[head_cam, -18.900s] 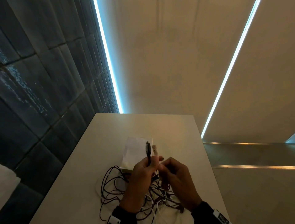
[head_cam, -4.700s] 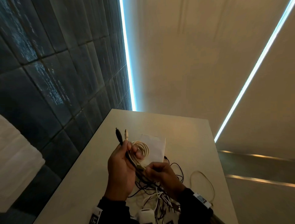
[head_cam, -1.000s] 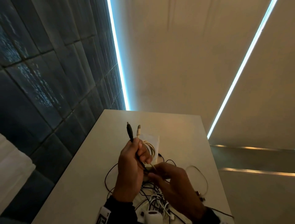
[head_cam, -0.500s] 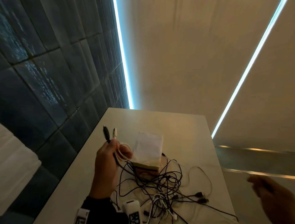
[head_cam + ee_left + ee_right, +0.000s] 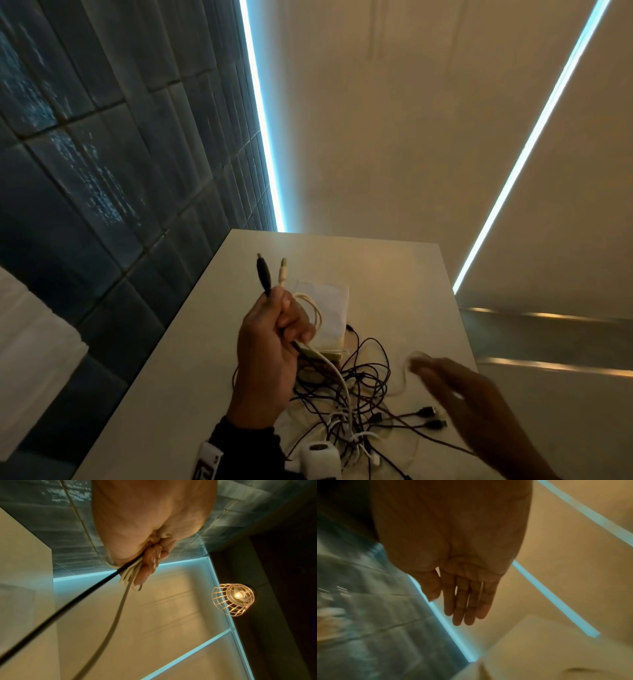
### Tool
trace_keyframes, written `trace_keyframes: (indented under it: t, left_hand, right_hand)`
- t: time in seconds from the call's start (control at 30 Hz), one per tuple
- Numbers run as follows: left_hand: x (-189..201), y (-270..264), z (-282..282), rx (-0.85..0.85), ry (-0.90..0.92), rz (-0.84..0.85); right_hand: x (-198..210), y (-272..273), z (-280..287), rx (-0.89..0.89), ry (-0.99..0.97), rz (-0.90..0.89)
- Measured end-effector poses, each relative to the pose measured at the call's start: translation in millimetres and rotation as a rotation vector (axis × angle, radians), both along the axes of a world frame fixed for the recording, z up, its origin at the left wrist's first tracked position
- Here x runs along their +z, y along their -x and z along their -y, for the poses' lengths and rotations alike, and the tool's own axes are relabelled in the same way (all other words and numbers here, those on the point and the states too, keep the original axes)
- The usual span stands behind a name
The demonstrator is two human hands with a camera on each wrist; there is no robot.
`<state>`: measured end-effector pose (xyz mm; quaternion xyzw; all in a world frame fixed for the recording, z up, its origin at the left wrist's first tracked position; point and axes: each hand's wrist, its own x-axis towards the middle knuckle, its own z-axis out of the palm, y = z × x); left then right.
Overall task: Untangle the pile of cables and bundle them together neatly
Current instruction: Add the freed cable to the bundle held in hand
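My left hand [image 5: 274, 329] is raised above the table and grips a black cable [image 5: 263, 274] and a coiled white cable [image 5: 312, 308], their plugs sticking up past the fingers. In the left wrist view the left hand [image 5: 150, 561] has its fingers curled round the white loops [image 5: 130, 573] and the black cable [image 5: 96, 586], and both cables trail down. A tangled pile of black and white cables [image 5: 346, 404] lies on the table below. My right hand [image 5: 455, 387], blurred, hovers over the pile's right side with fingers straight and nothing in it; in the right wrist view the right hand [image 5: 464, 601] is empty.
A white folded paper or pouch [image 5: 329, 308] lies behind the pile on the pale table [image 5: 376, 260]. A white cube-shaped adapter [image 5: 320, 459] sits at the near edge. Dark tiled wall [image 5: 102, 171] runs along the table's left side. The table's right edge drops off.
My right hand has swung back from off the table's right side to above the cable pile. My left hand with its two cables has shifted slightly right.
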<state>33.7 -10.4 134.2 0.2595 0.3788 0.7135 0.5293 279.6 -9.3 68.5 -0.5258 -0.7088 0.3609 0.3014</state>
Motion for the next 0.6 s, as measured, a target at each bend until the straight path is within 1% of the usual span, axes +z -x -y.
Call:
trace_keyframes:
  t: [0.03,0.1,0.13,0.2,0.33,0.4,0.5,0.6]
  left_hand:
    - [0.0,-5.2,0.4,-0.017,0.007,-0.005]
    - [1.7,-13.7,1.4,-0.038,0.023,-0.028]
    - [3.3,-16.7,2.1,-0.044,0.032,-0.043]
    - [5.5,-19.3,3.5,-0.050,0.052,-0.062]
    - [6.0,-12.5,6.4,-0.090,0.081,-0.066]
    - [5.5,-7.3,7.7,-0.116,0.097,-0.126]
    - [6.2,0.1,8.1,-0.103,0.123,-0.210]
    - [6.7,18.7,8.2,-0.023,0.094,-0.172]
  right_hand:
    - [20.7,26.1,2.2,0.072,-0.040,-0.042]
    - [40.5,59.6,8.4,0.219,-0.125,-0.087]
    - [47.2,73.6,11.7,0.255,-0.179,-0.064]
    - [46.2,87.6,13.4,0.265,-0.277,-0.008]
    - [38.2,73.3,1.5,0.164,-0.359,0.029]
    - [38.6,57.2,-3.7,0.091,-0.388,0.045]
    - [32.5,27.6,-14.2,-0.084,-0.354,0.048]
    - [25.5,-16.1,-23.0,-0.284,-0.292,0.051]
